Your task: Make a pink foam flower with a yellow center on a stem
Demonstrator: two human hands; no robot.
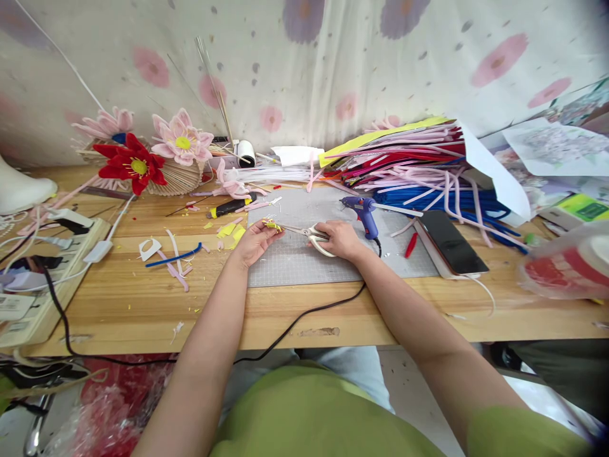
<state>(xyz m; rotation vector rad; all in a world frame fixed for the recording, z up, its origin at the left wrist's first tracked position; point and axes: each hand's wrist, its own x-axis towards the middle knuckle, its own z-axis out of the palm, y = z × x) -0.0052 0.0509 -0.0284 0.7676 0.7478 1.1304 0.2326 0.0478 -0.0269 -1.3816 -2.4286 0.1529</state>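
My left hand (258, 242) pinches a small yellow piece (272, 225) with pale strands or a fringe; its exact kind is too small to make out. In my right hand (340, 240) is a pair of scissors (316, 241) with white handles. The blades point left and their tips reach the yellow piece. Both hands are over a grey cutting mat (304, 270). Yellow scraps (234, 233) lie left of my left hand, near a black and yellow utility knife (232, 207). Right of my right hand rests a purple glue gun (363, 212) with a glue stick in it.
Pink and red fuzzy flowers (183, 141) stand at the back left. Bundles of coloured pipe cleaners (404, 155) lie at the back right. A phone (454, 241), a red and white wrapped cup (566, 263) and a power strip (71, 279) flank the mat. A black cord (304, 312) crosses the front.
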